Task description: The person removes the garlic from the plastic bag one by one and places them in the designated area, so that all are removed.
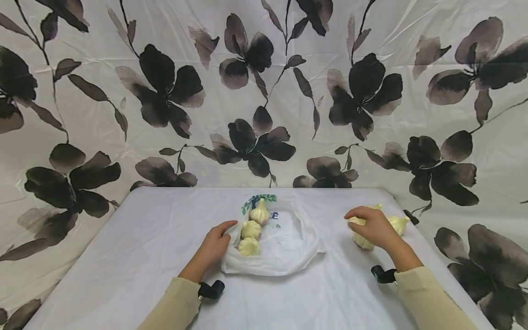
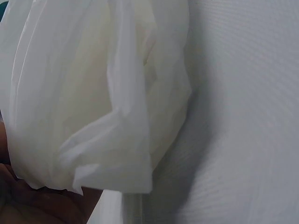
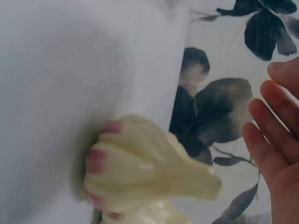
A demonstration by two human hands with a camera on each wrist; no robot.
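Observation:
A thin white plastic bag [image 1: 276, 265] with green and blue print lies at the middle of the table, its mouth spread wide. Three garlic bulbs [image 1: 249, 247] sit in a row along its left side. My left hand [image 1: 214, 245] holds the bag's left edge; in the left wrist view the white plastic [image 2: 107, 140] covers much of that hand. Over at the right, my right hand [image 1: 373, 227] hovers by more garlic bulbs [image 1: 398, 224], partly hiding them. The right wrist view shows its fingers extended and apart from a pale bulb with pink marks [image 3: 140, 163].
A white cloth covers the table [image 1: 156, 229], whose right edge runs close past the loose bulbs. Behind it hangs a pale curtain with dark flowers [image 1: 247, 91]. Black wrist camera mounts [image 1: 211, 289] stick out inward from both sleeves.

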